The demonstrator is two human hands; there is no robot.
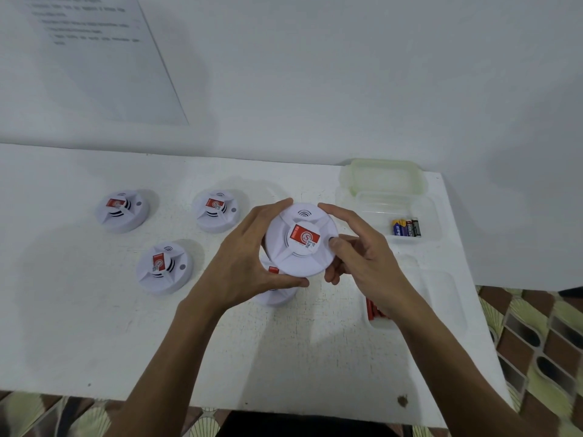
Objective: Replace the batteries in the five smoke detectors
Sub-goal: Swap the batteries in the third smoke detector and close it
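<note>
Above the white table (157, 342) I hold a round white smoke detector (299, 244) with a red label, its face turned up. My left hand (249, 263) grips its left rim. My right hand (362, 257) holds the right rim, thumb on the face. Three more detectors lie on the table: far left (122, 210), middle back (216, 210), front left (164, 267). Another detector (274, 294) lies mostly hidden beneath my hands. A clear box (422, 238) holds a few batteries (407, 228). Red batteries (373, 310) show in a nearer clear box, partly behind my right wrist.
A pale green lid (383, 176) leans at the back of the battery box. A sheet of printed paper (104, 58) hangs on the white wall. The table's right edge and front edge drop to a patterned tile floor (542, 342).
</note>
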